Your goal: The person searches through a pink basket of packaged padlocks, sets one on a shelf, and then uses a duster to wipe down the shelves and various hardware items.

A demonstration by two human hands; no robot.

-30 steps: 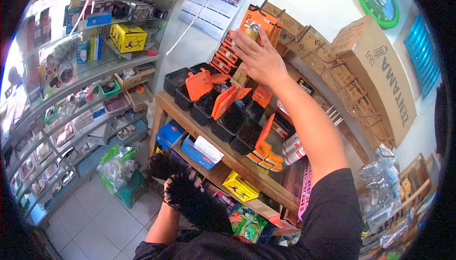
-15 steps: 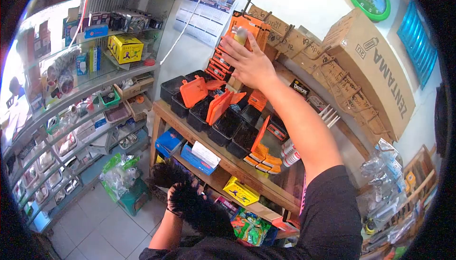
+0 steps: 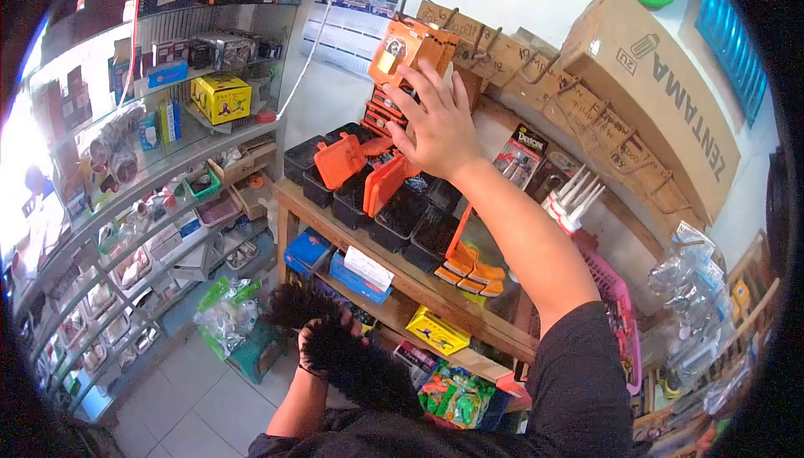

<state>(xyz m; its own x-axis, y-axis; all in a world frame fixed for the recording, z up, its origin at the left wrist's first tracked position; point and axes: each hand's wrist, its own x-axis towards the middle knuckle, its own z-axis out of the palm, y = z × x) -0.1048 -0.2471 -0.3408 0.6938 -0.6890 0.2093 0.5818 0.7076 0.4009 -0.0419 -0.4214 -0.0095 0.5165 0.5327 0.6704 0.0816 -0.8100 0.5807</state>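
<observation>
fluffy black duster (image 3: 356, 357), matt brown cardboard box (image 3: 653, 98), glossy orange plastic lids (image 3: 339, 162), rough wooden shelf edge (image 3: 402, 270)

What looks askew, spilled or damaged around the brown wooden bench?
The flat orange panels stick up at mismatched tilts among the black plastic bins on the bench; untidy, possibly deliberate. No spill or damage that I can make out.

Right hand (image 3: 435, 126) near packets (image 3: 404, 49) (orange)

Bins (image 3: 400, 217) stand on the worktop (image 3: 474, 311) at centre, boxes (image 3: 437, 332) on the shelf (image 3: 392, 316) beneath; lower left, a bag (image 3: 226, 316) rests on a stool (image 3: 256, 357).
</observation>
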